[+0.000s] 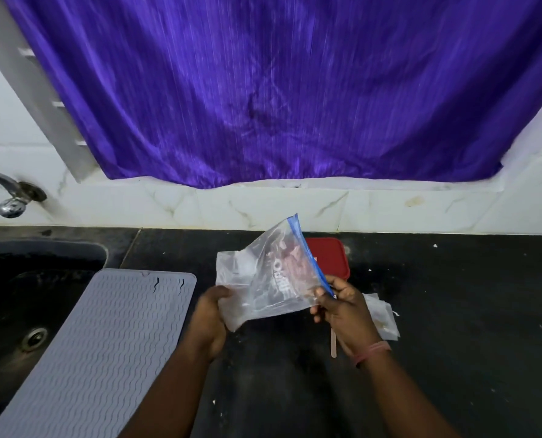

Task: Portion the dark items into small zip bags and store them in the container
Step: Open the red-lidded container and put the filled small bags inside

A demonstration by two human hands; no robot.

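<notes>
I hold a clear zip bag (pixel 263 279) with a blue zip strip above the black counter (pixel 453 311), tilted with the strip on the right. My left hand (pixel 209 317) grips its lower left corner. My right hand (pixel 342 308) pinches the blue strip at its lower end. Dark reddish shapes and white print show through the plastic. Behind the bag lies a red container lid (pixel 329 257), partly hidden. A stack of small clear bags (pixel 383 317) lies under and right of my right hand.
A grey ribbed mat (pixel 105 343) lies left of my hands, partly over the dark sink (pixel 26 295). A tap (pixel 10 197) juts out at far left. A thin wooden stick (pixel 333 343) lies below my right hand. A purple curtain (pixel 263 90) hangs behind.
</notes>
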